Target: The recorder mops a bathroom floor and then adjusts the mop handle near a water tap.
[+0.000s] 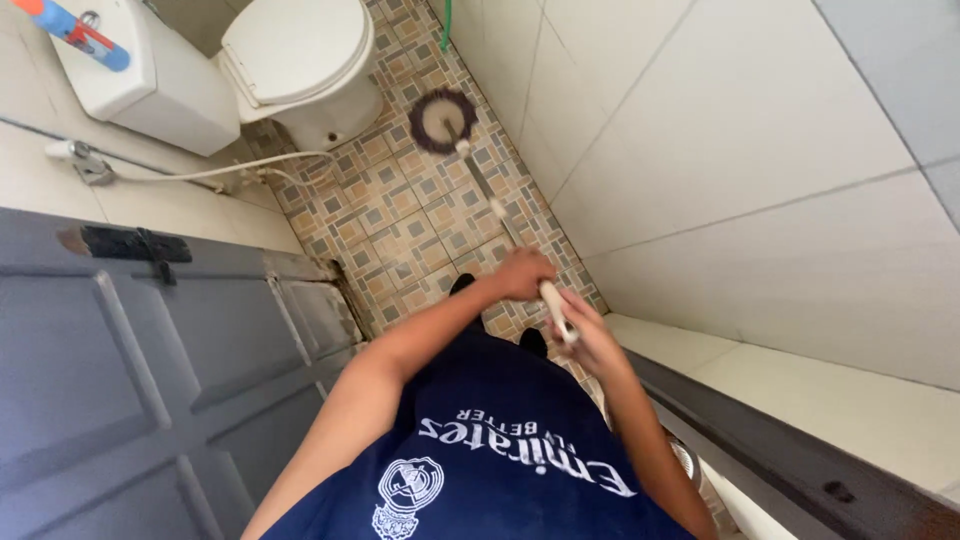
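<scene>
looking straight down from a head camera into a narrow bathroom, where a person in a dark blue shirt with white print stands near the bottom of the view. both bare arms reach forward over the floor. the left hand [522, 273] is clenched around the pale handle of a mop [497, 207], a little farther along the shaft. the right hand [588, 333] is closed around the near end of the same handle, just behind and to the right of the left hand. the handle slants away from the hands toward the far left, ending in a round mop head [442, 118] with a dark fringe and a lighter centre. the mop head rests flat on the patterned floor tiles [400, 215], brown and beige with small blue squares, just right of the base of a white toilet [300, 60] whose lid is down. the white cistern [140, 75] sits at the far left, with a blue and orange bottle [75, 28] lying on top. a white hose [225, 170] runs along the left wall from a sprayer [70, 152] to the floor near the toilet. a grey panelled door [140, 370] stands open on the near left. large white wall tiles [720, 150] fill the right side, with a dark door frame [800, 450] at the near right
</scene>
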